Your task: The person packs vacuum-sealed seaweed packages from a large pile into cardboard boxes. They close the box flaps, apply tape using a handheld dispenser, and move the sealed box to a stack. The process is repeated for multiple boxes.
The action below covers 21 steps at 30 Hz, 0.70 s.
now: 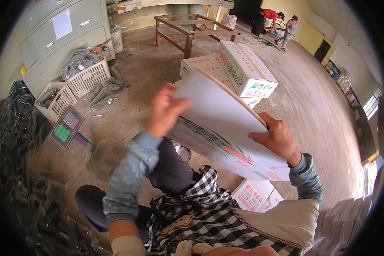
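A white cardboard carton (224, 128) with green and red print is tilted in front of my chest. My right hand (276, 137) grips its upper edge at the right, with the thumb on the white panel. At the opposite end, my left hand (166, 110) has the panel's edge between thumb and fingers; it is slightly blurred. Below the carton, another printed carton (251, 195) stands by my checked apron (195, 220). Beyond the panel, a closed carton (248, 68) lies on top of other cartons (201, 64).
To the left are a digital scale (67, 128), plastic crates (89, 80) holding clear-wrapped packs, and a heap of dark packs (16, 128). A brown frame (192, 32) stands ahead. Two people (272, 22) are at the far end. Flat cartons (342, 220) are stacked lower right.
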Available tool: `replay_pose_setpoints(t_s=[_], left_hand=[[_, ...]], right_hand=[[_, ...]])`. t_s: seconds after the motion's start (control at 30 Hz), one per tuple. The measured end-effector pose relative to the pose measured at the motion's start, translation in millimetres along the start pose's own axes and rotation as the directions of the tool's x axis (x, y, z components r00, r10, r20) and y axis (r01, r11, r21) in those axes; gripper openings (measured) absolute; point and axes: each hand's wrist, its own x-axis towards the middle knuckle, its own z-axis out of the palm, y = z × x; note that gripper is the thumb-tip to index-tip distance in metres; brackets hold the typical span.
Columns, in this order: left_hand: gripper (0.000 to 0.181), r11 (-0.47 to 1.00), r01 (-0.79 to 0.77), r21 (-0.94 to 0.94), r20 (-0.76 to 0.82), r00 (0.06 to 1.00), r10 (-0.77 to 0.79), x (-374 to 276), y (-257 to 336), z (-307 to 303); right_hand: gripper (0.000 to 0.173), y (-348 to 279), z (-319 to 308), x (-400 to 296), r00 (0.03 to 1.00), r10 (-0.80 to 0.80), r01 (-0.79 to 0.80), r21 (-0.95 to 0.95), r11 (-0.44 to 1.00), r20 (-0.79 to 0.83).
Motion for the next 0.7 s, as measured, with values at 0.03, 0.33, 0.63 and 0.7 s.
replay_pose_setpoints(t_s=[0.03, 0.33, 0.63, 0.7], left_hand=[[0.035, 0.999, -0.034, 0.042, -0.099, 0.994, 0.038, 0, 20, -22], [0.075, -0.320, 0.272, 0.907, 0.125, 0.553, 0.824, -102, 204, -183], [0.035, -0.468, 0.445, 0.763, -0.389, 0.895, 0.218, -294, 255, -241], [0.034, -0.466, 0.479, 0.744, -0.436, 0.876, 0.205, -321, 246, -247]], right_hand=[[0.040, 12, 4, -2, 0.996, 0.061, -0.061, 0.007, 0.998, 0.060], [0.026, -98, 114, 136, 0.787, -0.593, 0.609, 0.065, 0.790, -0.171], [0.030, -309, 290, 195, 0.256, -0.966, 0.921, 0.315, 0.228, -0.047], [0.035, -321, 332, 194, 0.215, -0.976, 0.928, 0.318, 0.197, -0.022]])
